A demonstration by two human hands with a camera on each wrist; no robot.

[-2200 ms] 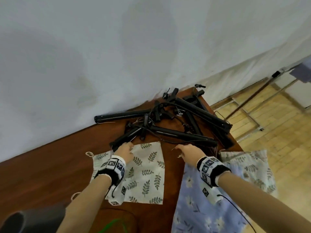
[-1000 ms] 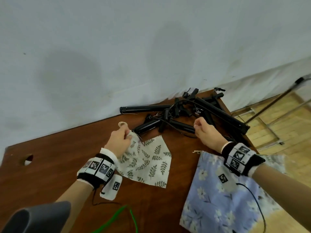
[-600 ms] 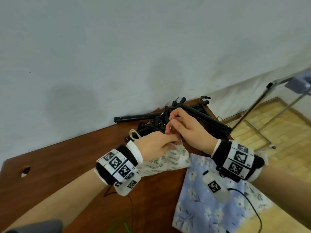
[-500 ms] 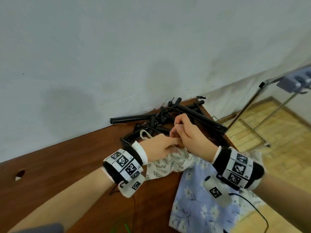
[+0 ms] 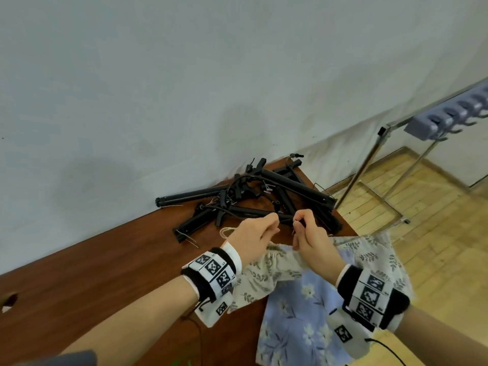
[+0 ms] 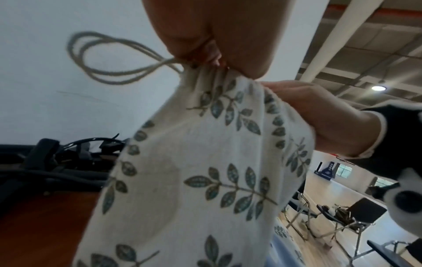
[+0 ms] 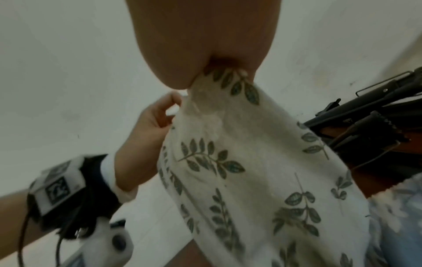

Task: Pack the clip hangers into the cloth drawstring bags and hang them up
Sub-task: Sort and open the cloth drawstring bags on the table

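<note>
Cream cloth printed with green leaf sprigs, the drawstring bag (image 5: 266, 270) was held up off the wooden table (image 5: 105, 273) by its gathered mouth. My left hand (image 5: 254, 237) pinched one side of the rim, with the cord loop (image 6: 102, 59) trailing out past the fingers; my right hand (image 5: 309, 241) pinched the opposite side, fingers curled tight on the cloth. I judged the two grips were set apart so as to pull the puckered mouth open for loading. The bag's long axis ran from the mouth at the hands down and toward me, mouth uppermost and facing the wall, bottom edge trailing over the table edge and onto the blue floral bag (image 5: 303, 326). The black clip hangers (image 5: 253, 199) lay in a tangled heap against the wall, just beyond the hands, none yet in the bag. A hook rack on a metal stand (image 5: 446, 122) stood to the right, in my judgement the hanging point.
</note>
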